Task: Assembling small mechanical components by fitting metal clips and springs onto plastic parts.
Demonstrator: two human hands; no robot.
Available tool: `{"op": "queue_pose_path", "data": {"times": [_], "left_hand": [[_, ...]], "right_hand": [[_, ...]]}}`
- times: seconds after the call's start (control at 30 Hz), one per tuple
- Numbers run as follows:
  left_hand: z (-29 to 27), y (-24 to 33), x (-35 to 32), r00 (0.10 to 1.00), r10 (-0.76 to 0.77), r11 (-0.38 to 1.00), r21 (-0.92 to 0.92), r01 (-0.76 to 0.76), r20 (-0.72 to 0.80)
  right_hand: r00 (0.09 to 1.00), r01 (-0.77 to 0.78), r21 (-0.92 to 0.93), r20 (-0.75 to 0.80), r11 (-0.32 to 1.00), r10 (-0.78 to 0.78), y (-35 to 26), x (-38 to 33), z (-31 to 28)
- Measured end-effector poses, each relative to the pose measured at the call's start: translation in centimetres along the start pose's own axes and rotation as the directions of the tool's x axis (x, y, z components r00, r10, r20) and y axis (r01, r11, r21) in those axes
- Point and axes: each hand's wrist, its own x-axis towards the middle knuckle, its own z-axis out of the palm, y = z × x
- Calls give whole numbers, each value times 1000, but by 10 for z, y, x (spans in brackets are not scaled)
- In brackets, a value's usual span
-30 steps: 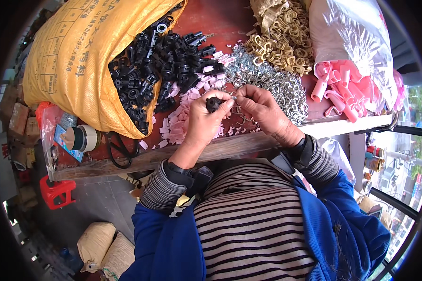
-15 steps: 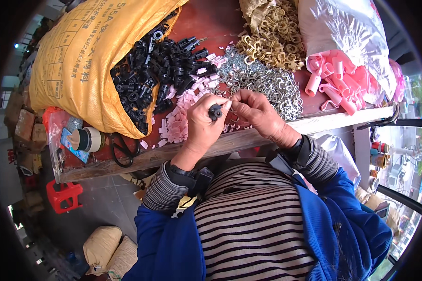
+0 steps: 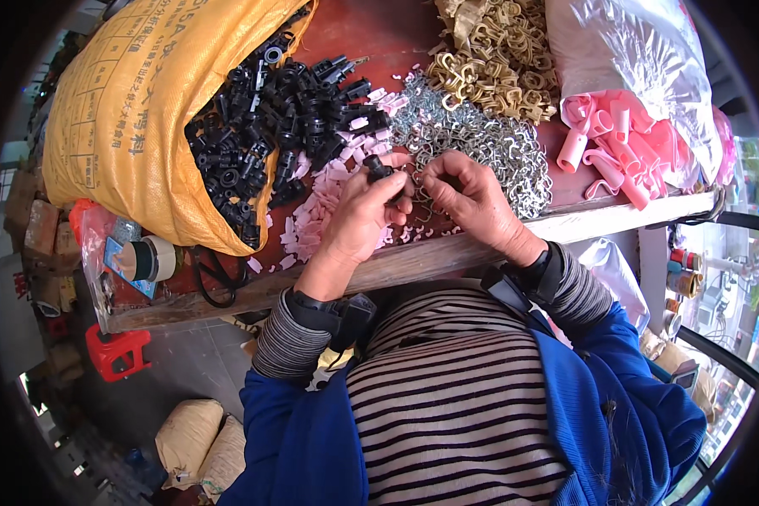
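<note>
My left hand (image 3: 352,221) is closed around a small black plastic fitting (image 3: 378,170), whose round end sticks out above the thumb. Just to its right, my right hand (image 3: 477,201) has its thumb and forefinger pressed together; whatever they may pinch is too small to make out. A narrow gap separates the two hands. Under and left of the left hand lie loose pink plastic pieces (image 3: 309,221). Beyond the right hand is a heap of silvery metal hooks (image 3: 514,160). Several more black fittings (image 3: 316,118) spill from a yellow woven sack (image 3: 135,126).
Tan rings (image 3: 489,63) are heaped at the back, beside a white bag (image 3: 628,51) with pink tubes (image 3: 620,152) at its mouth. Tape rolls (image 3: 153,258) and a black strap (image 3: 215,282) lie front left. The wooden table edge (image 3: 430,260) runs beneath my wrists. A red stool (image 3: 116,350) stands below.
My hands have drawn apart a little. The left hand has turned, so the black fitting now points up and away instead of showing its end. The view has shifted slightly.
</note>
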Motion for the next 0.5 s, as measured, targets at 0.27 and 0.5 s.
{"op": "queue_pose_path", "data": {"times": [0.27, 0.5], "left_hand": [[2, -3, -16, 986, -7, 977, -210, 43, 168], [6, -9, -35, 982, 3, 980, -198, 35, 189]], "right_hand": [[973, 231, -253, 45, 939, -227, -12, -8, -3], [900, 424, -376, 76, 824, -428, -27, -23, 7]]}}
